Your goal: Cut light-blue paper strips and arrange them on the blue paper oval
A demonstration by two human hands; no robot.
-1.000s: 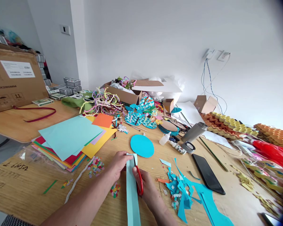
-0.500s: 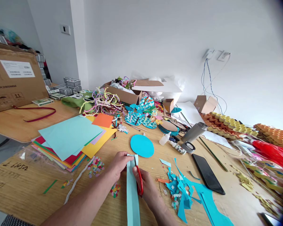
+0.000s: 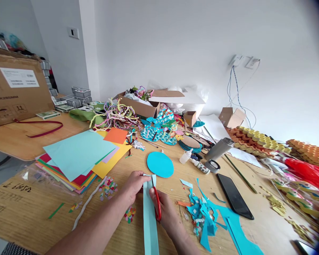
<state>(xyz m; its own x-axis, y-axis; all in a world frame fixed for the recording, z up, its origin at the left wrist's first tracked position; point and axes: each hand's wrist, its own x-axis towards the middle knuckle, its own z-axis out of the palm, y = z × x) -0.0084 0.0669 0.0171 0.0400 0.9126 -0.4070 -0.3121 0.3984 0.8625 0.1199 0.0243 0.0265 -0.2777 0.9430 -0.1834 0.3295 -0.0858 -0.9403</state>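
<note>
A long light-blue paper strip (image 3: 149, 219) runs from the bottom edge up to my hands, with a fold line along it. My left hand (image 3: 136, 185) pinches its far end between thumb and fingers. My right hand (image 3: 165, 207) grips red-handled scissors (image 3: 157, 203), whose blades lie on the strip near its far end, pointing away from me. Part of the handles is hidden by my fingers. Just beyond my hands lies a bright blue paper oval (image 3: 160, 164) on the wooden table.
Coloured paper sheets (image 3: 79, 152) are stacked at left. Blue paper scraps (image 3: 206, 216) and a black phone (image 3: 235, 196) lie at right. Behind them are glue bottles (image 3: 186, 156), a tape roll (image 3: 212, 165) and a grey flask (image 3: 219, 148). Confetti dots (image 3: 108, 188) lie beside my left forearm.
The near part of the paper strip has shifted very slightly to the right. Both hands and the scissors are almost where they were.
</note>
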